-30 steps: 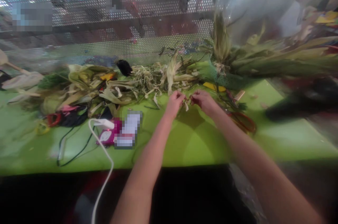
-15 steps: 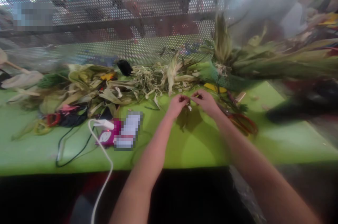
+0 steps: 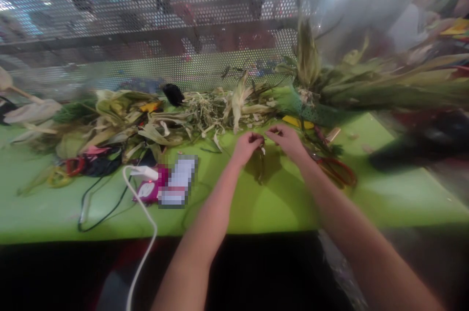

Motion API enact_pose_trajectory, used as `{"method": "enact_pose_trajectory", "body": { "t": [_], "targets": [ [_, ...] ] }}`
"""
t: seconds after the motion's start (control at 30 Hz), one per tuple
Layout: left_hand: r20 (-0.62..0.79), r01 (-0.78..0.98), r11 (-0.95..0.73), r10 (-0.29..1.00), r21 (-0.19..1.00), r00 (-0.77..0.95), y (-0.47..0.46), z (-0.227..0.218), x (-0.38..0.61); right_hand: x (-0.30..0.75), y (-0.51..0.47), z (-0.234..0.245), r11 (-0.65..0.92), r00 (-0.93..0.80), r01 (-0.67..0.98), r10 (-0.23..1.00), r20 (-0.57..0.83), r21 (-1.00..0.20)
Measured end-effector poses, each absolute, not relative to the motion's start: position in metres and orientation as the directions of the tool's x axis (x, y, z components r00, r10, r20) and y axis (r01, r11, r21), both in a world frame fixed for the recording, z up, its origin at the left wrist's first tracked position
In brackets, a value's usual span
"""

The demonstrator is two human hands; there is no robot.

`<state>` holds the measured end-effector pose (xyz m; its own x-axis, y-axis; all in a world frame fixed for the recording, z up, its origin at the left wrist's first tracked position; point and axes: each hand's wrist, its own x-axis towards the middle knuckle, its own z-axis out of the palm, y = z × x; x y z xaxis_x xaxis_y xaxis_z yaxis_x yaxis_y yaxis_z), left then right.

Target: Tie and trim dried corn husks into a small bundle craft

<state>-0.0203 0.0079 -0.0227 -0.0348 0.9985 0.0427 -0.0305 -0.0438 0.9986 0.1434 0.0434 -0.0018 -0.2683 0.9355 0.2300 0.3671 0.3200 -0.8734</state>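
My left hand (image 3: 249, 147) is closed in a pinch over the green table. A thin brownish strip (image 3: 261, 170), much like dried husk, hangs down from its fingers, with a small white bit near the top. Just to the right, my right hand (image 3: 287, 140) is also pinched, its fingertips close to those of the left. Whatever lies between the right fingers is too small to make out. Red-handled scissors (image 3: 346, 170) lie partly behind my right forearm. Beyond both hands are shredded corn husks (image 3: 208, 108) and an upright pale husk piece (image 3: 239, 101).
A pixelated phone (image 3: 179, 181) and a magenta device (image 3: 148, 191) with a white cable (image 3: 152, 218) lie on the left. Husk leaves (image 3: 117, 106) are heaped behind them. A long husk bundle (image 3: 395, 89) sticks out at right. A perforated metal screen (image 3: 146, 18) closes off the back.
Both hands stay almost in place, with the right fingertips shifting slightly. The hanging strip has swung a little and shows more clearly below my left hand.
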Motion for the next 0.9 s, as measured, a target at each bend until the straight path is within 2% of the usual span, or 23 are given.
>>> {"method": "enact_pose_trajectory", "body": {
  "t": [0.1, 0.23, 0.4, 0.5, 0.7, 0.9],
  "targets": [
    [0.041, -0.03, -0.042, 0.998, 0.999, -0.036, 0.008, -0.024, -0.022, 0.146, 0.045, -0.003, 0.331, -0.297, 0.486, 0.933, 0.203, -0.809],
    [0.054, -0.023, -0.055, 0.998, 0.998, -0.045, 0.009, -0.027, -0.023, 0.145, 0.045, -0.003, 0.332, -0.317, 0.51, 0.93, 0.185, -0.793],
    [0.015, -0.032, -0.017, 0.997, 0.999, -0.071, 0.008, -0.024, -0.022, 0.143, 0.04, 0.002, 0.471, -0.371, 0.482, 0.874, 0.315, -0.739],
    [-0.008, -0.056, 0.003, 0.996, 0.998, -0.09, 0.008, -0.022, -0.022, 0.144, 0.038, 0.004, 0.528, -0.426, 0.466, 0.837, 0.343, -0.71],
    [0.017, -0.016, -0.019, 0.991, 1.0, -0.132, 0.009, -0.024, -0.025, 0.145, 0.04, 0.001, 0.447, -0.425, 0.425, 0.866, 0.263, -0.787],
    [0.064, -0.014, -0.067, 0.989, 0.998, -0.134, 0.008, -0.022, -0.024, 0.142, 0.044, -0.007, 0.297, -0.413, 0.295, 0.897, 0.159, -0.908]
  ]
}}
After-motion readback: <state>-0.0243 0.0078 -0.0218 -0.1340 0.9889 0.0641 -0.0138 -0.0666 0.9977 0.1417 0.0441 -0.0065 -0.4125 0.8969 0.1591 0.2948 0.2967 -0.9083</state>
